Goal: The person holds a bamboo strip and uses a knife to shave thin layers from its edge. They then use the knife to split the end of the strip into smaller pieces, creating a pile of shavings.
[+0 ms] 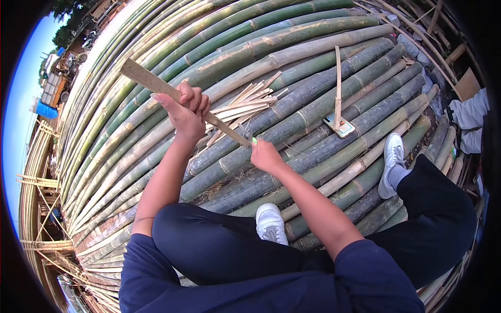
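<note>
My left hand is closed around a long, flat bamboo strip, whose broad end points up and left. The strip slants down to the right, and its narrow end meets my right hand. That hand is closed too, with a small bright green bit showing at its fingertips. What the right fingers hold is mostly hidden. Just beyond both hands, a loose pile of pale split bamboo pieces rests on the poles.
Rows of green and grey bamboo poles cover the ground. A phone lies on them, touched by a pale bamboo strip. My white shoes rest among the poles. A truck stands far left; grey cloth is at right.
</note>
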Motion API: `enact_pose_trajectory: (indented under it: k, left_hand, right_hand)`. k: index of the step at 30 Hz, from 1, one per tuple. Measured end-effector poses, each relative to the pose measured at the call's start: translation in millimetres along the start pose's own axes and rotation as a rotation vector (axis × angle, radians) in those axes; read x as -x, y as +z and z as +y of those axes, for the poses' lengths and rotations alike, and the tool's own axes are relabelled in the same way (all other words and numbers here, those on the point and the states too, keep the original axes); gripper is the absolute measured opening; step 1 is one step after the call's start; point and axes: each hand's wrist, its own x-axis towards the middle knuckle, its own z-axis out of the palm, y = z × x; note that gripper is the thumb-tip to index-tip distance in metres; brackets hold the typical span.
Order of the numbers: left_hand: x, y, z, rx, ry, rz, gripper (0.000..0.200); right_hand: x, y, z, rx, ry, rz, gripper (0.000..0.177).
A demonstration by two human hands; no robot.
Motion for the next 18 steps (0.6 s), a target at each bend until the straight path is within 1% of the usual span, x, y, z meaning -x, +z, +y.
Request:
enact_pose_trajectory:
  k: [1,2,3,5,6,7,8,9,11,13,14,15,17,18]
  left_hand:
    - [1.3,1.7,1.0,-0.010,0.001,-0.008,0.069]
    - [1.7,3.1,1.1,-0.017,0.008,-0.016,0.069]
    - [0.9,2.7,0.1,-0.014,0.010,-0.016,0.069]
    - [-1.2,0.7,-1.1,-0.016,0.023,0.001,0.069]
    - [-2.4,0.6,-0.7,-0.017,0.028,0.000,0.069]
    - [-2.3,0.3,-0.6,-0.011,0.027,-0.001,0.069]
    - [-2.5,0.1,-0.8,-0.006,0.025,-0.004,0.069]
    - [-3.7,0.9,-0.7,-0.008,0.025,-0.007,0.069]
    - [1.4,2.0,-1.1,-0.002,0.017,-0.018,0.069]
    - [1.1,1.9,-0.6,-0.005,0.016,-0.031,0.069]
    - [0.1,0.9,-0.4,-0.005,0.018,-0.021,0.069]
    - [0.0,0.2,0.0,-0.006,0.019,-0.013,0.069]
    - [-0.9,0.0,0.3,-0.007,0.023,-0.015,0.068]
    - [-1.9,0.1,0.6,-0.007,0.023,-0.015,0.068]
  right_hand:
    - [7.3,-10.4,-19.6,-0.039,-0.043,0.066,0.029]
    - [14.1,-16.4,-35.6,-0.067,-0.028,0.029,0.029]
    - [13.7,-9.4,-30.5,-0.063,-0.029,0.030,0.029]
    - [10.7,24.2,-0.2,0.029,0.087,-0.012,0.029]
    - [6.2,40.4,33.1,0.080,0.104,-0.003,0.028]
    - [5.6,35.2,35.4,0.078,0.101,-0.003,0.028]
    - [2.3,30.8,36.8,0.108,0.104,-0.077,0.029]
    - [-2.6,25.2,34.0,0.138,0.109,-0.149,0.031]
    - [5.7,11.6,4.5,0.136,0.097,-0.132,0.030]
    - [14.5,1.9,-21.5,0.010,-0.041,-0.029,0.030]
    - [13.2,23.1,-5.9,-0.060,-0.028,0.029,0.029]
    - [12.7,36.6,13.7,-0.060,-0.030,0.029,0.029]
    - [8.4,48.3,52.9,0.077,0.059,0.013,0.027]
    - [4.1,47.5,59.5,0.069,0.038,0.027,0.027]
